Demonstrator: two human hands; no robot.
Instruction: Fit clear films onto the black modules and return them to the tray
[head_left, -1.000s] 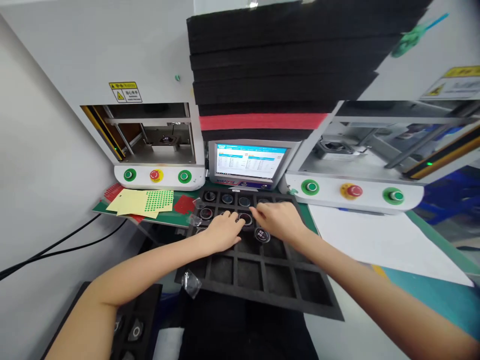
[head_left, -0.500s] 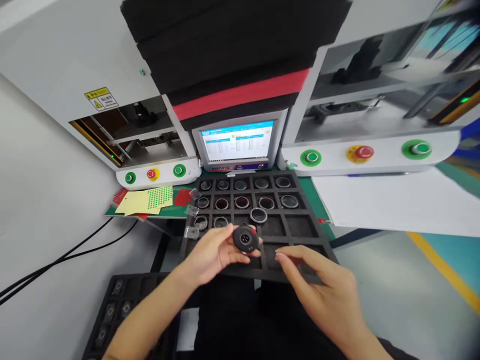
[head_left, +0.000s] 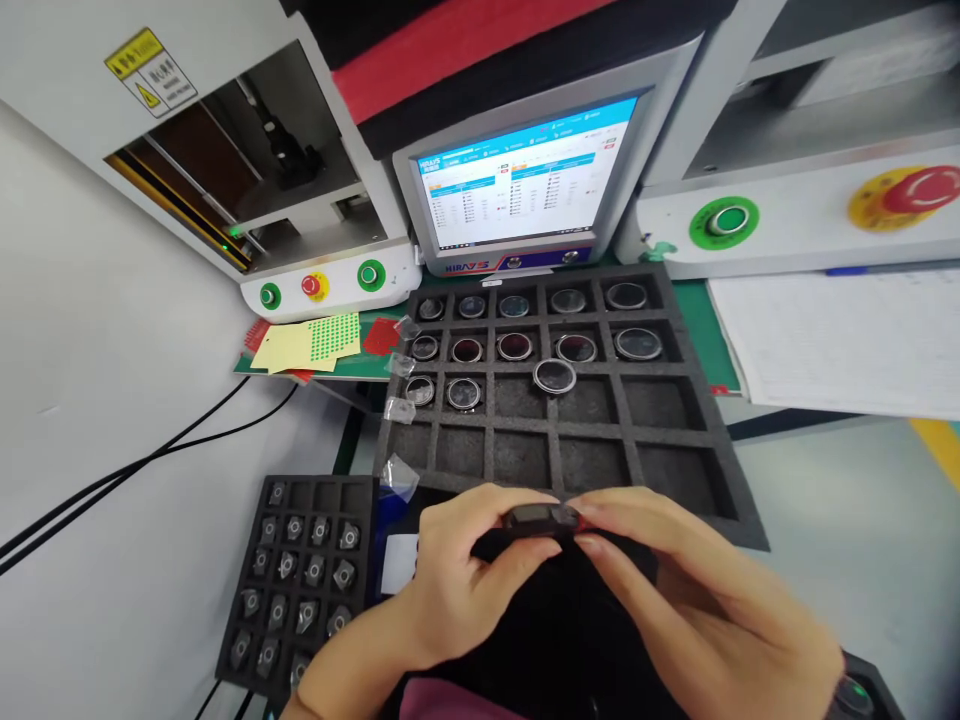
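Observation:
A round black watch case [head_left: 536, 518] is held edge-on in front of my body, just past the near edge of the foam tray. My left hand [head_left: 469, 575] pinches its left side between thumb and fingers. Fingertips of my right hand [head_left: 675, 570] close on its right end, where a small red bit shows. The case's flat faces are hardly visible from this angle. Beyond my hands lies the black foam tray [head_left: 517, 455], with round watches in its far compartments. One silver-rimmed watch [head_left: 555, 377] rests tilted across a divider.
A smaller foam tray [head_left: 300, 497] with wrapped parts sits lower left. Behind the large tray stands a monitor [head_left: 525, 190] between two press machines with green and red buttons [head_left: 311, 286]. Yellow sticker sheets [head_left: 300, 345] lie left, papers [head_left: 840, 330] right. Black cables [head_left: 165, 455] hang at left.
The watch case has turned from showing its sensor side to edge-on and come nearer my body. My right hand, apart from it before, now grips its right end. The view has moved closer.

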